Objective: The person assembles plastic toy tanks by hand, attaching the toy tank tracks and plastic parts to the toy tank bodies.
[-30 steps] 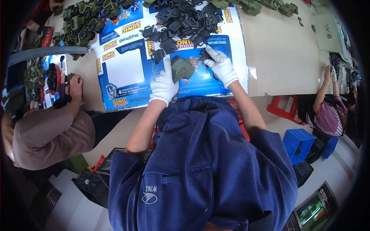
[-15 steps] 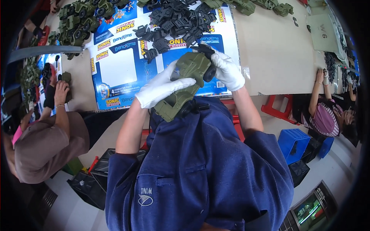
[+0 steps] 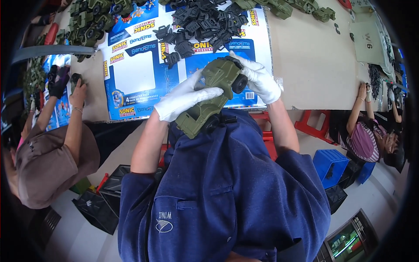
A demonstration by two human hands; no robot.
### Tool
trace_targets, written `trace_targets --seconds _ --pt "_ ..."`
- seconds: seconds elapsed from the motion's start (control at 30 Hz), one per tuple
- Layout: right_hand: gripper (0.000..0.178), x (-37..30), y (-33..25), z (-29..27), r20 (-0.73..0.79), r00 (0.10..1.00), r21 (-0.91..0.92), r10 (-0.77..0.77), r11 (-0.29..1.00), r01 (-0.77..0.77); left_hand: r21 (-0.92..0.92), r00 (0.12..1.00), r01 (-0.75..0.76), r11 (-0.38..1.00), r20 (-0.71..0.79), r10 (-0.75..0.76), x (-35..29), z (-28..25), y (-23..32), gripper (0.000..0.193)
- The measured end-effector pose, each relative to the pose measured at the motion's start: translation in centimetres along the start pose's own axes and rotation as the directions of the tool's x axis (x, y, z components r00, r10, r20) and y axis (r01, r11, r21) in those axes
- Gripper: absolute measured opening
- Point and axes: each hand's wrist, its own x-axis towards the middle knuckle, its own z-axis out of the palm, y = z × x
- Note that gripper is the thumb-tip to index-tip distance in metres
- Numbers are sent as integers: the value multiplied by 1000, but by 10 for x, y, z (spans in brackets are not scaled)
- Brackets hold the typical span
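A green toy jeep (image 3: pixel 217 75) with black wheels is held over the near edge of the table, tilted with its front end toward the far right. My gloved left hand (image 3: pixel 185 99) is closed around its middle, thumb across the body. At the front end, a black plastic part (image 3: pixel 234 60) lies against the jeep. My gloved right hand (image 3: pixel 261 81) has its fingers on this part and its palm beside the front wheel. The fingertips of the right hand are partly hidden behind the part.
Beyond my hands lies a heap of black plastic parts (image 3: pixel 209 26) on printed blue-and-white card (image 3: pixel 174 81). Green toy jeeps (image 3: pixel 89 26) are piled at the far left; more green bodies (image 3: pixel 301 5) line the far edge. Co-workers sit on both sides. A blue crate (image 3: pixel 330 166) stands on the floor.
The black part has gone from sticking out past the jeep's front to lying close against it. My right hand has shifted slightly right; my left hand keeps its hold.
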Motion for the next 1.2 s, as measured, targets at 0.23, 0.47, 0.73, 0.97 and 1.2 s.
trace_targets --seconds 0.23,0.47,0.73,0.97,1.2 --pt "56 7 -27 2 53 998 -361 -18 932 35 18 997 -42 999 -57 43 9 1 -19 90" --pt "101 14 -29 27 7 977 -836 -215 535 123 191 946 -256 948 -151 285 13 10 -16 91" --pt "104 9 -31 57 124 969 -897 -214 394 202 1 761 -579 815 -359 540 32 13 -27 57" --pt "62 19 18 93 -69 790 -769 -609 538 347 400 484 -700 591 -344 805 34 10 -32 40" --pt "35 28 14 110 28 695 -821 -719 381 426 347 418 -745 569 -422 804 19 7 -31 20"
